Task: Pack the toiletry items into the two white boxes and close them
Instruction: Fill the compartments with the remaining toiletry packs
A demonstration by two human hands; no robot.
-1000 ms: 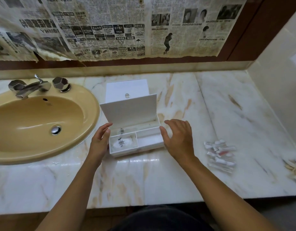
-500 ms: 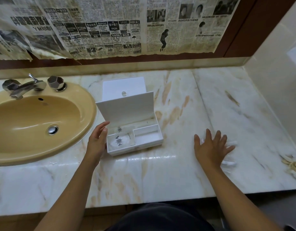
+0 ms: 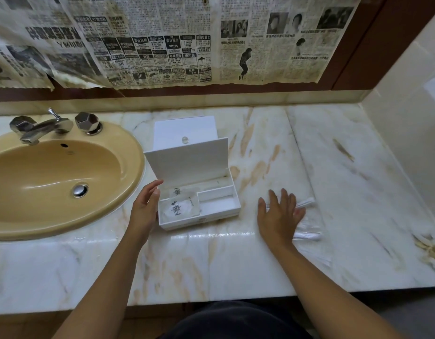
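My left hand (image 3: pixel 145 209) flat against open box (image 3: pixel 199 204) to brace it, right hand (image 3: pixel 280 214) spread, gripping nothing, over sachets (image 3: pixel 307 234) to gather them.

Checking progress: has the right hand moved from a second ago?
Yes. The right hand left the open white box, going right onto the blurred sachets.

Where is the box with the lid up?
The open white box sits on the marble counter, just right of the sink, between both hands.
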